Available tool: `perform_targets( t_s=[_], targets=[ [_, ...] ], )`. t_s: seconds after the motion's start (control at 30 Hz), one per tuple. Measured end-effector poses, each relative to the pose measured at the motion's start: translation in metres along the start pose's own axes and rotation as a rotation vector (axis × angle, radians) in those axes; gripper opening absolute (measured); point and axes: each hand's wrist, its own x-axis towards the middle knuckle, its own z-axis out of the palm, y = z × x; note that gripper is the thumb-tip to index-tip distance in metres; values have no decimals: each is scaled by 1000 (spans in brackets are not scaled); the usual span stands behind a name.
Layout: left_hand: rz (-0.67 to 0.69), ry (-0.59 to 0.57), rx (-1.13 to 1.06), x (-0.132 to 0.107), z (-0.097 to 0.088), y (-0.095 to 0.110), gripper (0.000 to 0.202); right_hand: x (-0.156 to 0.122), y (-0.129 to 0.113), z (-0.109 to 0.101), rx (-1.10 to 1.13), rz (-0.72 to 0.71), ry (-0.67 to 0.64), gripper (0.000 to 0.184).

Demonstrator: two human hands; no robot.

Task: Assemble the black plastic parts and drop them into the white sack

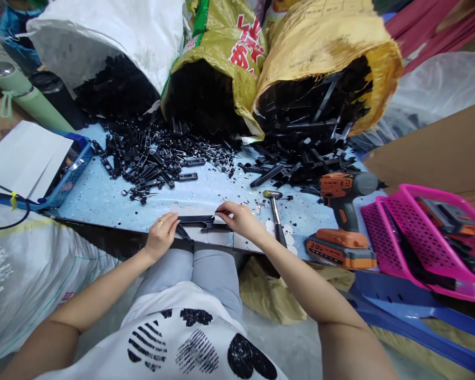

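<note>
At the table's near edge, my left hand (161, 234) is closed on the left end of a long black plastic bar (195, 218), which lies roughly level. A second black piece (184, 233) slants down beneath that end. My right hand (238, 219) is at the bar's right end, thumb and fingertips pinched around a small pin (215, 214) with a thin, light-coloured shaft. Whether the pin sits in the bar, I cannot tell. Just right of this hand lies a small hammer (276, 214), its dark grip toward me.
Small black parts (150, 163) and pins (217, 155) lie heaped beyond my hands. Behind them open a white sack (114, 26), a green-yellow sack (217, 47) and a yellow sack (320, 37). A cordless drill (342, 221) and pink baskets (415, 227) stand right, a blue basket (81, 161) left.
</note>
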Motion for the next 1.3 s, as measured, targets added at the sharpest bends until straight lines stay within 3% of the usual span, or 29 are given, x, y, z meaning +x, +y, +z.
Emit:
perform_targets(
  t_s=[0.2, 0.3, 0.37, 0.53, 0.7, 0.87, 1.0, 1.1, 1.2, 1.3],
  targets=[
    [228, -77, 188, -2, -2, -13, 19, -5, 6, 19, -180, -256, -12, 20],
    [266, -68, 258, 4, 0, -6, 23, -12, 18, 31, -183, -373, 52, 24],
    [360, -156, 258, 9, 6, 2, 31, -17, 29, 34, -175, -424, 73, 27],
    [525, -451, 241, 22, 24, 9, 48, -24, 50, 35, -237, -423, 55, 46],
    [577, -495, 240, 25, 23, 1, 48, -18, 61, 35, -264, -452, -19, 52],
    [510, -516, 269, 28, 20, 12, 50, -7, 72, 22, -447, -595, -123, 50],
    [333, -564, 354, 38, 24, 30, 50, -13, 70, 11, -680, -421, 71, 59],
    [282, -579, 266, 36, 20, 45, 48, -26, 63, 5, -756, -364, 175, 58],
    [313, -546, 144, 22, 12, 57, 52, -37, 55, 4, -758, -361, 208, 55],
    [271, -488, 138, 13, 13, 54, 49, -43, 46, 9, -715, -337, 188, 57]
  ],
)
